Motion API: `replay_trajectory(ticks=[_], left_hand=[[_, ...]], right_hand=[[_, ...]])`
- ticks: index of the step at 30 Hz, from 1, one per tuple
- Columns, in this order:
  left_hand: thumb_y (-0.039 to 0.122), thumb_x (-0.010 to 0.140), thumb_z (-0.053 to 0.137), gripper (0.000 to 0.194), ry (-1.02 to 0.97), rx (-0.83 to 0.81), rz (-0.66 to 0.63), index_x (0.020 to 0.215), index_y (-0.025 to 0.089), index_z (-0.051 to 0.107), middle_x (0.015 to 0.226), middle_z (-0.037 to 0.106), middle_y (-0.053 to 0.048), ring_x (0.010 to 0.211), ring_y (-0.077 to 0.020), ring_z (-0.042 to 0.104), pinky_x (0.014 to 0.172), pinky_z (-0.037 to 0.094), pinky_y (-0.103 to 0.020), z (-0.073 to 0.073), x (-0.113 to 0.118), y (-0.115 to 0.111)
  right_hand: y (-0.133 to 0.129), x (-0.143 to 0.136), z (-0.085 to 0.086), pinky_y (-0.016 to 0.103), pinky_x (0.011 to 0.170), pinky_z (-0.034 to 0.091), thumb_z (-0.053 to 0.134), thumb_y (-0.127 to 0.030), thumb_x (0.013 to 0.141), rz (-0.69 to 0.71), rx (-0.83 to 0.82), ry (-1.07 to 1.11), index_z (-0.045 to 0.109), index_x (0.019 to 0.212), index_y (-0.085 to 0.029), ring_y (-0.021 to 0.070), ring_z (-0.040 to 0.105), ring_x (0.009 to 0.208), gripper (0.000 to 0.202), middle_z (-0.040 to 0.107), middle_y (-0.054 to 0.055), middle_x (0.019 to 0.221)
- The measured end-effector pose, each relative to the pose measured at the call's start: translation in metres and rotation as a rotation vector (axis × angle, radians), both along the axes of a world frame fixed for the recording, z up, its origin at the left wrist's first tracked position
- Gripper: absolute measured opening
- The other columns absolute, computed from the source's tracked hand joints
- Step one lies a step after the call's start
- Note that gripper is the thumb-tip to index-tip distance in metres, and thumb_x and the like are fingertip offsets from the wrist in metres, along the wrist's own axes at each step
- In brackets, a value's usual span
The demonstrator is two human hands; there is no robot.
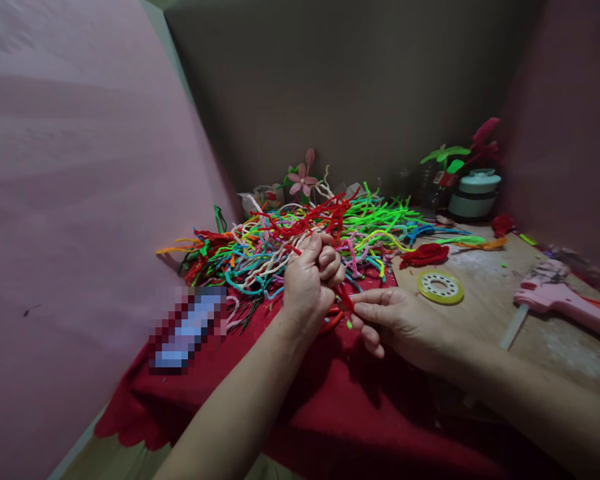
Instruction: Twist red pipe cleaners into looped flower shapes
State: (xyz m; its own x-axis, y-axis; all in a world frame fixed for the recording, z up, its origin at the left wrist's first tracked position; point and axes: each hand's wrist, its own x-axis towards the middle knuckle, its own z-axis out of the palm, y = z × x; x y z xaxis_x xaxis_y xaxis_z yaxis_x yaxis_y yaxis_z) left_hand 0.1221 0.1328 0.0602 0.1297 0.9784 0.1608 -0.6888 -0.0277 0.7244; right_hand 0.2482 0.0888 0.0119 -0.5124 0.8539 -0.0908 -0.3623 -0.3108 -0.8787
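Observation:
A red pipe cleaner (346, 298) runs between my two hands over the red cloth. My left hand (313, 273) is closed in a fist around one part of it, and a short red end sticks out on the fist's left side. With thumb and forefinger, my right hand (395, 323) pinches the lower end. Just behind my left hand lies a large heap of pipe cleaners (260, 267) in many colours, with red ones on top and bright green ones to the right. Under my hands, a few orange-red pieces (333, 321) are partly hidden.
A yellow-rimmed tape roll (440, 287) and a pink glue gun (560, 297) lie on the board (545, 347) at right. Behind stand a pale green jar (475, 193) and a pink flower (302, 180). A blurred-out phone-like object (190, 330) lies left. Walls close in the table.

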Motion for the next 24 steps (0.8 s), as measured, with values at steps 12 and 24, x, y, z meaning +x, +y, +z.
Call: replay_trajectory(ticks=[12,24], left_hand=[[0.023,0.069,0.067,0.021,0.047,0.136,-0.055,0.087,0.016,0.058,0.071,0.057,0.002,0.057,-0.0054,0.053,0.055,0.04,-0.018,0.008,-0.006,-0.002],[0.029,0.066,0.067,0.025,0.659,0.073,-0.188,0.056,0.012,0.051,0.052,0.051,0.002,0.043,-0.0042,0.044,0.04,0.028,-0.016,-0.006,-0.001,-0.009]], right_hand=[[0.004,0.004,0.004,0.019,0.037,0.036,0.069,-0.023,0.067,-0.069,-0.039,0.025,0.061,0.067,-0.011,0.005,0.044,0.042,0.014,0.057,0.001,0.059],[0.014,0.021,0.011,0.019,0.036,0.038,0.068,-0.023,0.066,-0.086,-0.104,0.065,0.061,0.07,-0.011,0.0059,0.046,0.042,0.014,0.057,0.001,0.058]])
